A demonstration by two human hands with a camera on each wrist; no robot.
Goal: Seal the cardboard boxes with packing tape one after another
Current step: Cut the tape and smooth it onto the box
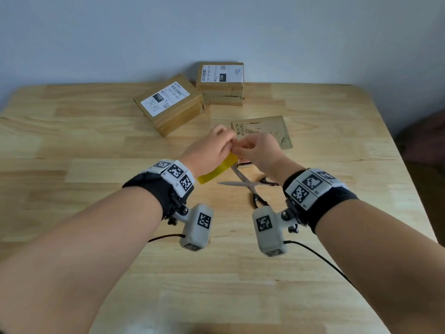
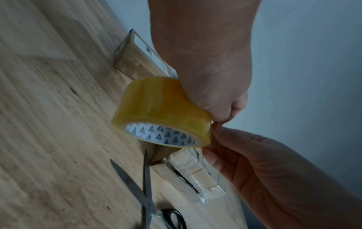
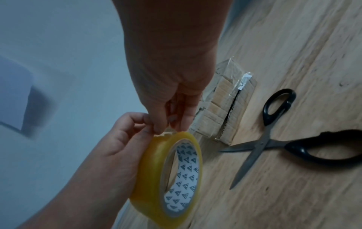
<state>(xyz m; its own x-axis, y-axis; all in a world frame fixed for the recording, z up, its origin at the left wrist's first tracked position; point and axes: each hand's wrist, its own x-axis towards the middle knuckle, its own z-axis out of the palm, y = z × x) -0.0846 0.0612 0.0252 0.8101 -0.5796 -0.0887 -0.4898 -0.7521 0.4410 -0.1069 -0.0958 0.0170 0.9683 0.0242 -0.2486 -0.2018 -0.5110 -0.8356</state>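
Observation:
A yellow roll of packing tape (image 1: 218, 168) (image 2: 162, 108) (image 3: 156, 175) hangs above the table's middle, gripped by my left hand (image 1: 212, 150) (image 2: 211, 86) (image 3: 109, 156). At the roll's upper rim my right hand (image 1: 255, 151) (image 3: 172, 86) (image 2: 264, 167) pinches the tape's loose end with thumb and fingertips. Just beyond my hands lies a flat printed cardboard box (image 1: 263, 130) (image 2: 195, 175) (image 3: 223, 108). Two more cardboard boxes carry white shipping labels: one angled at the back centre (image 1: 169, 104), one against the wall (image 1: 220, 83).
Scissors (image 1: 250, 186) (image 2: 150, 193) (image 3: 274, 139) with black handles lie blades apart on the wooden table (image 1: 96, 141), right under my hands. A grey wall backs the table. Bare wood spreads to the left and in front.

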